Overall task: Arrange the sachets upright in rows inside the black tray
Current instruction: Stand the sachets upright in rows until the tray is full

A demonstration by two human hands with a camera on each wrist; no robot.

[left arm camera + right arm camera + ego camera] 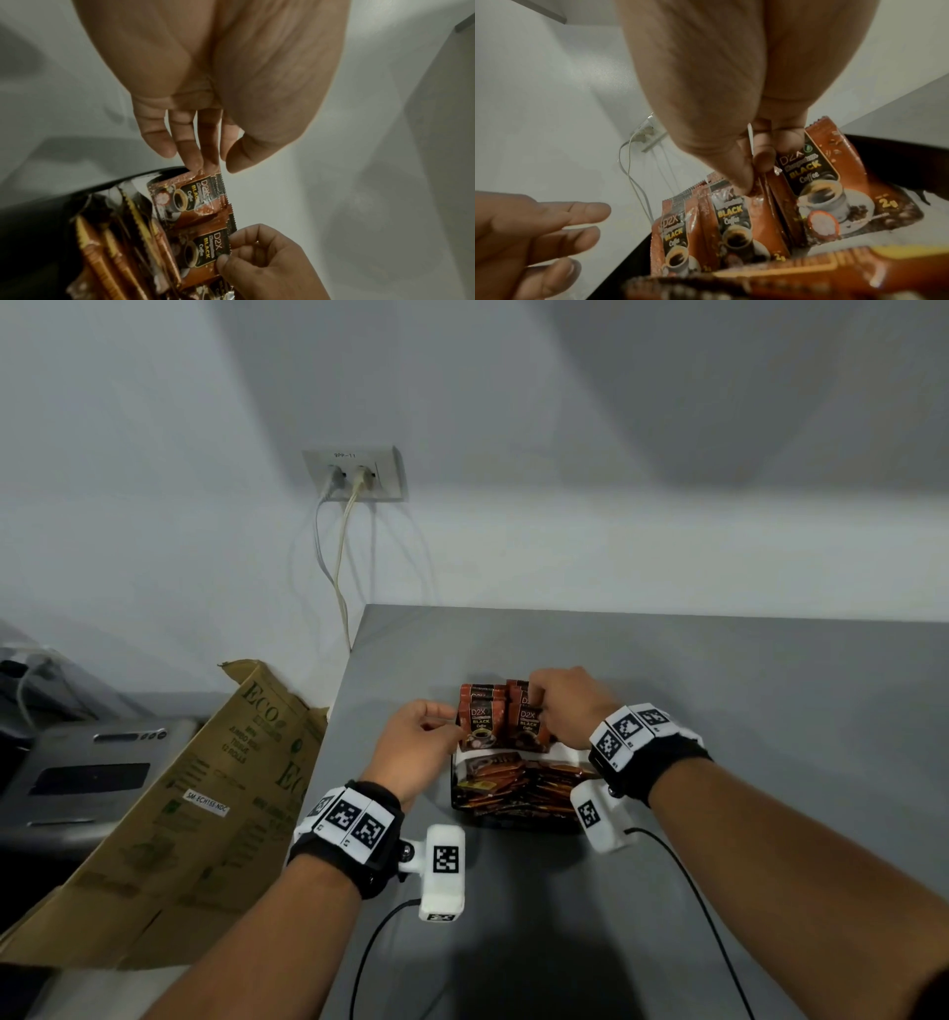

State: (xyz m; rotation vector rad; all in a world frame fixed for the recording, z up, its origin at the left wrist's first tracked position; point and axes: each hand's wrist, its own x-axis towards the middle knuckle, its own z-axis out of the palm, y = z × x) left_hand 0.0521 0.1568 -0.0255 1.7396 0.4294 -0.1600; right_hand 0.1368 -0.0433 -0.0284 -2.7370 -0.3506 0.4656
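A black tray (pixel 513 823) sits on the grey table. At its far end, brown "D2X Black Coffee" sachets (pixel 480 724) stand upright in two rows. My right hand (pixel 539 698) pinches the top edge of a sachet (pixel 757 194) in the right row between thumb and finger. My left hand (pixel 441 716) is at the left side of the rows, its fingers straight, and its fingertips (pixel 192 160) touch the top of the left front sachet (pixel 190 194). Loose stick sachets (pixel 518 788) lie flat in a pile in the tray's near part.
A flattened cardboard box (pixel 205 793) leans off the table's left edge. A grey machine (pixel 92 773) stands further left. A wall socket (pixel 354 474) with two cables hangs behind the table corner. Bare grey tabletop (pixel 744 690) extends to the right of the tray.
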